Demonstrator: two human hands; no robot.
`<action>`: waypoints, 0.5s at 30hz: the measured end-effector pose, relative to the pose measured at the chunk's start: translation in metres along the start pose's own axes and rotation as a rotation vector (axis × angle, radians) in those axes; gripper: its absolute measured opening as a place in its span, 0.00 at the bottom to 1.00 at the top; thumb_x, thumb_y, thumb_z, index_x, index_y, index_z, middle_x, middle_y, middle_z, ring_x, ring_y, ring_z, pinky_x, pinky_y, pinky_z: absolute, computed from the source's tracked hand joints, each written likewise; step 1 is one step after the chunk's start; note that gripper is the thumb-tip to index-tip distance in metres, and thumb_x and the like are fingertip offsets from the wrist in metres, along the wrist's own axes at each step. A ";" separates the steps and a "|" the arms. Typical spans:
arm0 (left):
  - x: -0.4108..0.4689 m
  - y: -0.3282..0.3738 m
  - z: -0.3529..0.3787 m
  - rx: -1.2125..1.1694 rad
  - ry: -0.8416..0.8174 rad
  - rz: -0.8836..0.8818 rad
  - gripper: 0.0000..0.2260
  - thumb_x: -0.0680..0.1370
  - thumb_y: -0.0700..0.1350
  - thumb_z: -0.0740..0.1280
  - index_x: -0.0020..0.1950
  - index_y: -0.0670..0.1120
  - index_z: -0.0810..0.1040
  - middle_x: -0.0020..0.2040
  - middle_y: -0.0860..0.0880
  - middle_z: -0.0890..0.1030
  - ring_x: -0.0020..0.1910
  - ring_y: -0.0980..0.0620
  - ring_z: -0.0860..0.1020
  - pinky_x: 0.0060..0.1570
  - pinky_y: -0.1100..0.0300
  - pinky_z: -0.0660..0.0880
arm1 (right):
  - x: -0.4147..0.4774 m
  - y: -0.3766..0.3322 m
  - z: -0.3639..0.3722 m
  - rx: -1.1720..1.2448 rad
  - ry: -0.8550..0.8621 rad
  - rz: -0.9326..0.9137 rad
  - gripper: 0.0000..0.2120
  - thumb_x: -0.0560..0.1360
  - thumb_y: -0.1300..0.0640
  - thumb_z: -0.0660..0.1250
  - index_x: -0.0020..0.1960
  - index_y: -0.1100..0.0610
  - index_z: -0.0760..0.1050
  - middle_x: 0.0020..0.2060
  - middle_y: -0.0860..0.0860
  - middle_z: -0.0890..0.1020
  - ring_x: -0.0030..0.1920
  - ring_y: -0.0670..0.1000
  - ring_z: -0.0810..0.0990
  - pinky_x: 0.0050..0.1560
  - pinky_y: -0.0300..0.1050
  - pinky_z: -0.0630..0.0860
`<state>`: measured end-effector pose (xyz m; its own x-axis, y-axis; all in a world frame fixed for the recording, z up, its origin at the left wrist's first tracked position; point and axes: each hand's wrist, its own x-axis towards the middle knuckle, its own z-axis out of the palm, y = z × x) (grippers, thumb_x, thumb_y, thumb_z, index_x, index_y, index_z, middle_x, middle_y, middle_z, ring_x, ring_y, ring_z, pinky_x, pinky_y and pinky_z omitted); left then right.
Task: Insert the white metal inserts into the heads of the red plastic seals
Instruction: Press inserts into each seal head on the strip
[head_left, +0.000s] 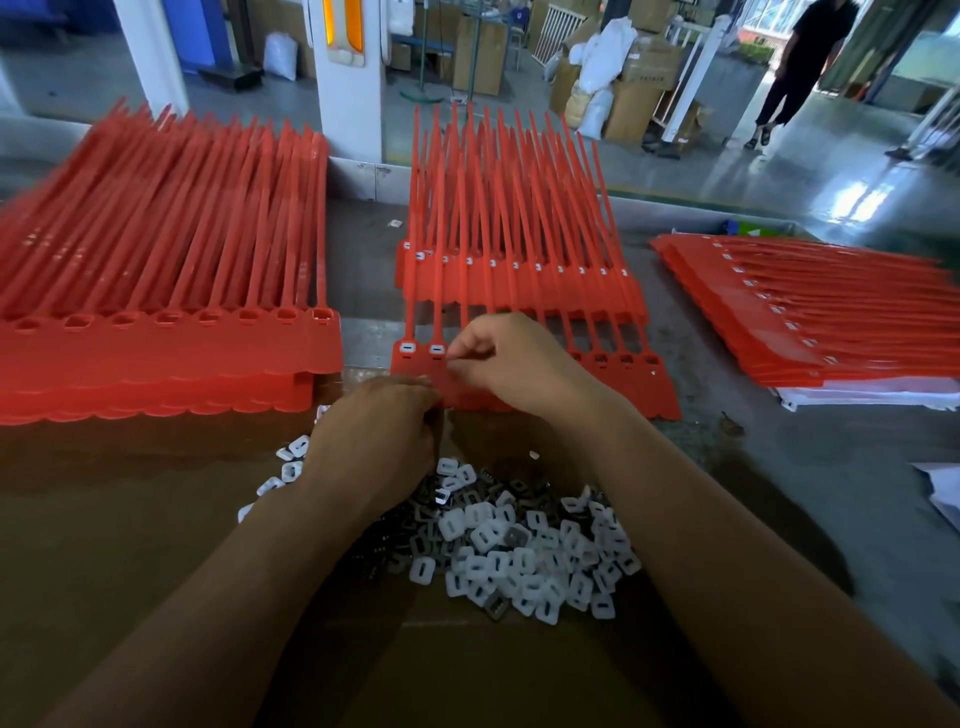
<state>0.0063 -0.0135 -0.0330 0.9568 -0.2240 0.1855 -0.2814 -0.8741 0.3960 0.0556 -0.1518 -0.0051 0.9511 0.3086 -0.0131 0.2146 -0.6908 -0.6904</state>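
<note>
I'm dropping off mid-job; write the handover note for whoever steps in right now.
Left hand: curled at the front strip's near edge; grip hidden.
Right hand: fingertips meet over its third head; contents hidden.
Inserts pile lies nearer the person.
Done: first two heads filled; filled stack on the right.
Left: remaining heads; unfilled stack on the left.

A brown cardboard sheet (130, 545) is covering the near-left part of the grey table (779, 467). White sheets (872, 397) are lying stacked by the table's right edge, with another paper (943, 493) protruding nearer the front right corner. Beyond the far edge a white pillar (345, 104) is standing. Cardboard boxes (478, 57) and white sacks (602, 57) are sitting on the floor. A person in dark clothing (800, 67) is standing at far right.
</note>
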 end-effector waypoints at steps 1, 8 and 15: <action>0.000 0.000 0.000 -0.002 -0.004 0.001 0.13 0.77 0.41 0.57 0.56 0.46 0.80 0.57 0.49 0.79 0.54 0.50 0.76 0.50 0.58 0.71 | -0.007 -0.001 -0.003 -0.003 -0.049 -0.001 0.01 0.73 0.57 0.68 0.43 0.52 0.79 0.39 0.41 0.78 0.40 0.38 0.75 0.38 0.30 0.69; 0.001 0.000 -0.001 0.012 -0.030 0.008 0.15 0.77 0.41 0.57 0.60 0.47 0.77 0.65 0.50 0.74 0.63 0.51 0.71 0.60 0.59 0.66 | -0.032 -0.007 -0.011 -0.124 -0.359 0.032 0.04 0.70 0.56 0.73 0.44 0.52 0.80 0.38 0.40 0.78 0.43 0.40 0.76 0.48 0.38 0.72; 0.002 0.000 -0.001 0.015 -0.045 -0.008 0.17 0.76 0.39 0.58 0.64 0.47 0.75 0.69 0.51 0.70 0.67 0.53 0.67 0.64 0.60 0.63 | -0.033 -0.009 -0.002 -0.222 -0.423 0.030 0.09 0.69 0.56 0.74 0.35 0.48 0.76 0.26 0.35 0.75 0.32 0.33 0.74 0.34 0.28 0.66</action>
<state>0.0087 -0.0135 -0.0322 0.9613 -0.2359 0.1421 -0.2732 -0.8820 0.3840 0.0230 -0.1569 0.0031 0.7936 0.4935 -0.3559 0.2744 -0.8123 -0.5146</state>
